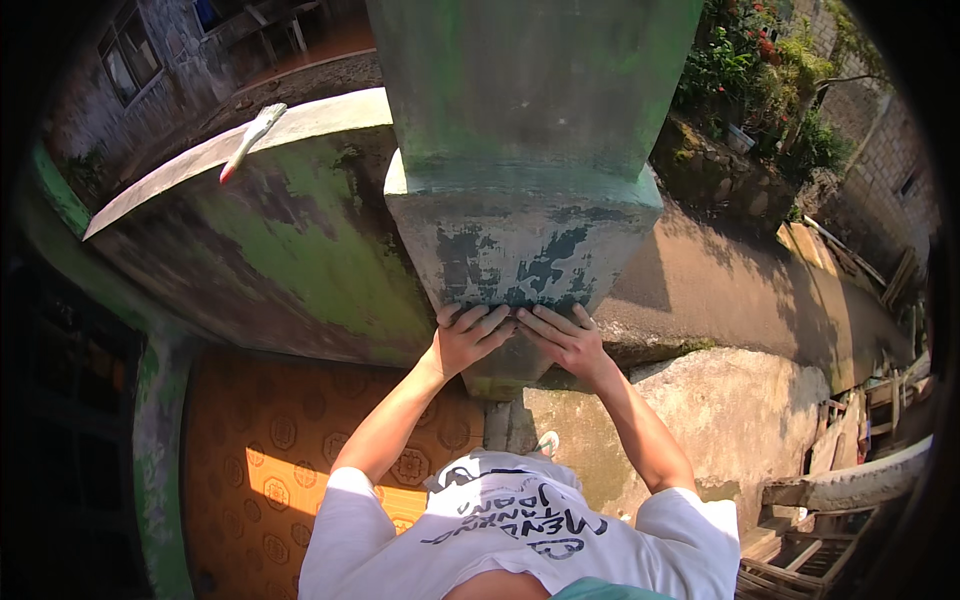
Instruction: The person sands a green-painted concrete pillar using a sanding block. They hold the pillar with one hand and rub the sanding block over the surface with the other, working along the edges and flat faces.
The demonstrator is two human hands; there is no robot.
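Note:
Both of my hands rest side by side against the peeling base of a masonry pillar (525, 255). My left hand (472, 337) lies on its lower face with bent, spread fingers. Close beside it, my right hand (566, 341) touches the same face, its fingers also apart. I see nothing held in either hand, though what lies beneath the fingertips is hidden. Pale paint has flaked off above them, leaving dark blue-grey patches. Higher up, the pillar's shaft (536, 75) is dull grey-green. A paintbrush (253, 142) with pale bristles and a red handle tip lies across the low wall's top.
The low wall (300, 225), green and stained, joins the pillar on the left. Below it are patterned orange floor tiles (277, 465). Rough concrete (720, 405) lies to the right, with a bamboo rack (806, 551) and a flowering bush (757, 82) beyond.

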